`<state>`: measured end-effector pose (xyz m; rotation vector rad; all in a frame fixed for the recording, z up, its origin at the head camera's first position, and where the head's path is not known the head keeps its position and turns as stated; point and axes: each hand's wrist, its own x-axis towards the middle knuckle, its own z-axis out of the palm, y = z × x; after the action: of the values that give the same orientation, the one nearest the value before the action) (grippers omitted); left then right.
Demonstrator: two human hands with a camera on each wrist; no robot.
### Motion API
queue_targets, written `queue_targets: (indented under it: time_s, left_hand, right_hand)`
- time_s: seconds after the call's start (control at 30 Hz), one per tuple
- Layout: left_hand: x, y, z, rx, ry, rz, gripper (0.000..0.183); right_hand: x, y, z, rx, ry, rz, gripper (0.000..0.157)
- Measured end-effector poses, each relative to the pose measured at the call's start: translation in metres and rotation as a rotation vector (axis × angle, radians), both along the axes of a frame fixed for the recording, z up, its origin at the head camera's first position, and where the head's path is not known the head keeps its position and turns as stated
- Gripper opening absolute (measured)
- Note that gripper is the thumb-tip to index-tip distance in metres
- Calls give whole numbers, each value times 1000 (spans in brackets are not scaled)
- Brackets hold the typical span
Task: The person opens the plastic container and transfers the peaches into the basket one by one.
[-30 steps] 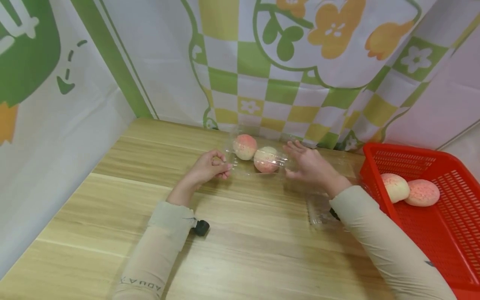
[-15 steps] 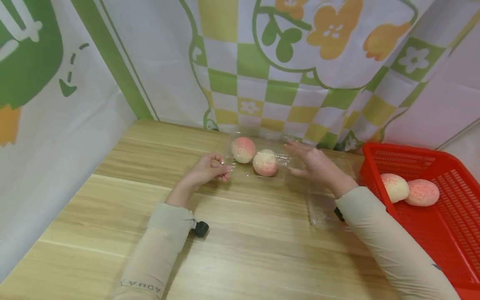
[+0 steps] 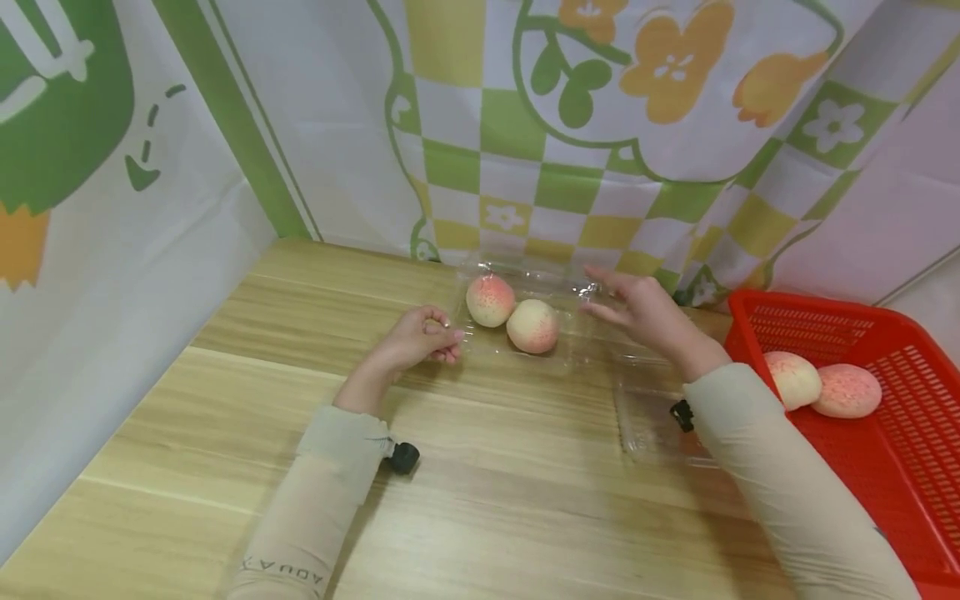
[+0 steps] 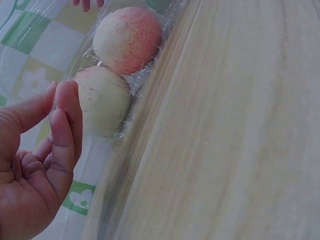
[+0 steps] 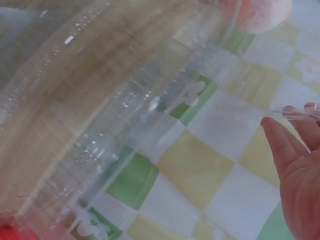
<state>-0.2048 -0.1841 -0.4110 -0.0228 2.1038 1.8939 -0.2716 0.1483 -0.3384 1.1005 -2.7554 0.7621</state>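
Note:
Two pink-and-cream peaches lie side by side in a clear plastic clamshell box near the back of the table. At the box's left edge, my left hand pinches the thin plastic between thumb and fingertips. The left wrist view shows this hand with both peaches just beyond it. My right hand is at the box's right side, thumb and fingers around the edge of its clear lid. In the right wrist view, a clear strip lies between the right hand's fingertips.
A second clear plastic box lies on the wooden table, partly under the right forearm. To the right, a red plastic basket holds two more peaches. A checked, flower-print curtain hangs right behind the table.
My right hand has moved slightly right and up, bringing the lid's edge away from above the peaches. The left hand stays at the box's left edge.

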Motion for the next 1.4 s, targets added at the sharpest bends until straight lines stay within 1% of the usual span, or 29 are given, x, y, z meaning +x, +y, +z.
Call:
queue_targets:
  time_s: [0.2, 0.37, 0.5, 0.6, 0.67, 0.77, 0.87, 1.0, 1.23, 1.4]
  left_hand:
    - [-2, 2, 1, -2, -4, -5, 25]
    - [-4, 2, 0, 10, -12, -16, 23]
    - [-4, -1, -2, -8, -29, -38, 23]
    - [-5, -5, -2, -32, -35, -57, 28]
    - [-6, -7, -1, -44, -28, -72, 33]
    - [-8, -10, 2, -49, -30, -79, 38]
    - [-10, -11, 7, -51, -39, -82, 39]
    - [-12, -10, 10, -40, -62, -88, 41]
    - [-11, -8, 10, -41, -73, -98, 44]
    - [-12, -5, 9, -47, -71, -97, 44]
  right_hand:
    - [-8, 2, 9, 24, -96, -45, 58]
    - [-18, 3, 14, -22, -193, -99, 59]
    - [-26, -1, 16, -70, -234, -126, 57]
    - [-31, -6, 19, -128, -269, -143, 56]
    - [-34, -9, 21, -183, -309, -167, 56]
    - [-37, -12, 25, -278, -374, -197, 57]
    - [-41, -14, 27, -350, -419, -219, 59]
    - [-42, -16, 27, -398, -413, -247, 59]
    - [-37, -22, 20, -429, -304, -324, 57]
    - [-37, -20, 19, -430, -260, -368, 57]
